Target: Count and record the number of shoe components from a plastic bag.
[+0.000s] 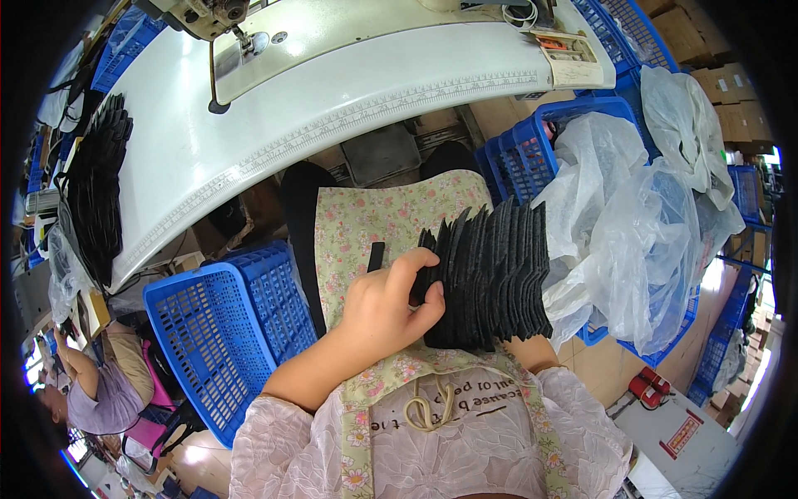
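Observation:
A thick stack of black, felt-like fabric pieces [490,274] stands on edge over my lap, its layers side by side. At the stack's left end my left hand [386,303] is closed, with thumb and forefinger bent round the outermost pieces. A short black strip [376,256] sticks up from behind its knuckles. My right forearm [532,353] comes in under the stack's lower right edge; the stack hides the right hand and its fingers. Beneath lies my flowered apron [357,220].
A white sewing table [332,108] with a ruler strip and sewing machine [204,17] curves ahead. Blue crates stand left [224,333] and right [519,154], the right one with clear plastic bags [623,224]. Black pieces [96,191] lie at far left, near another person [108,391].

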`<move>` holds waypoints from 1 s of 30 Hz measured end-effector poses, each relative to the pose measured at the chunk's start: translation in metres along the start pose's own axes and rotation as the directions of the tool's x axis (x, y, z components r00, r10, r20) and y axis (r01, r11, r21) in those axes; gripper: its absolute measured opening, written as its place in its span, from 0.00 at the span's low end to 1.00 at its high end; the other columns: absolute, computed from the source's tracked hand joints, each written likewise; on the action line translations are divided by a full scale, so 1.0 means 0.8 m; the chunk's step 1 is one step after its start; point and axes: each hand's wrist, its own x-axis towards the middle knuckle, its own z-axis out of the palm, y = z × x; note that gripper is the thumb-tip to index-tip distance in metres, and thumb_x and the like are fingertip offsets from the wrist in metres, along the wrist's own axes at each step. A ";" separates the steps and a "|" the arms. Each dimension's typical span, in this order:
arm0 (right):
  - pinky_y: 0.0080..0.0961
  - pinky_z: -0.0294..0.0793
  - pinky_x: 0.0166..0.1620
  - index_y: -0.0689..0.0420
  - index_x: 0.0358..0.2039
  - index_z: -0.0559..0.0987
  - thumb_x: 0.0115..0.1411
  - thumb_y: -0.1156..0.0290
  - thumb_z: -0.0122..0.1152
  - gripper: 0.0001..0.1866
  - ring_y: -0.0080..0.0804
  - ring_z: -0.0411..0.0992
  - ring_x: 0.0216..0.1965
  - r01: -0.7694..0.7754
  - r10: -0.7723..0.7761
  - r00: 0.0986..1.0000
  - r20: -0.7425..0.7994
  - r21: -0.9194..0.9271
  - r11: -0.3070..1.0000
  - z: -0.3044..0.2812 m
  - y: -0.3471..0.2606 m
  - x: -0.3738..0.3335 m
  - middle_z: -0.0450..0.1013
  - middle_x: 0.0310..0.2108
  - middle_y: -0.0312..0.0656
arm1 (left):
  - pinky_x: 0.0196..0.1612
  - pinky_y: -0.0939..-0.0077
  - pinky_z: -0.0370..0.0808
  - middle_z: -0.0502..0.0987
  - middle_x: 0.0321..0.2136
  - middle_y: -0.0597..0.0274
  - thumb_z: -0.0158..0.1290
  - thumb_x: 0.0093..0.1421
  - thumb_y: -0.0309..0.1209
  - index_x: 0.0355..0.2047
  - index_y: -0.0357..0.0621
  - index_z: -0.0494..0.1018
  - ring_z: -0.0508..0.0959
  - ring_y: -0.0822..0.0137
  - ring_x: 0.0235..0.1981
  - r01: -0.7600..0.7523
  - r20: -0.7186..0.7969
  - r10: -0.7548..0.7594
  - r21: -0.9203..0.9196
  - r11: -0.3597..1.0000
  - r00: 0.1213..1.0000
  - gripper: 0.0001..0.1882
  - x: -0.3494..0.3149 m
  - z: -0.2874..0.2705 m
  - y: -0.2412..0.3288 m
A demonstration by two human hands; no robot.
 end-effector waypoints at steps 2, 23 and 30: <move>0.41 0.74 0.40 0.54 0.36 0.77 0.56 0.69 0.49 0.10 0.45 0.75 0.38 -0.008 0.008 1.000 0.008 0.019 1.000 -0.001 -0.001 -0.001 0.75 0.36 0.46 | 0.15 0.74 0.67 0.71 0.13 0.62 0.57 0.49 0.27 0.39 0.42 0.67 0.72 0.66 0.10 0.005 0.001 -0.005 0.007 1.000 1.000 0.17 0.000 0.000 0.000; 0.38 0.75 0.33 0.44 0.42 0.77 0.55 0.62 0.49 0.15 0.43 0.76 0.29 0.006 -0.007 1.000 -0.014 -0.041 0.999 0.033 0.019 0.008 0.74 0.33 0.41 | 0.16 0.70 0.68 0.69 0.13 0.62 0.55 0.50 0.25 0.38 0.44 0.71 0.71 0.63 0.12 -0.152 -0.013 0.153 0.067 0.986 0.988 0.14 -0.002 0.004 -0.004; 0.41 0.76 0.33 0.52 0.36 0.78 0.54 0.67 0.49 0.11 0.45 0.76 0.31 -0.009 0.009 1.000 -0.003 -0.009 1.000 0.025 0.016 0.005 0.75 0.33 0.45 | 0.16 0.70 0.67 0.69 0.13 0.62 0.56 0.51 0.26 0.39 0.43 0.71 0.72 0.64 0.13 -0.136 -0.034 0.138 0.077 0.988 0.990 0.13 -0.003 0.004 -0.004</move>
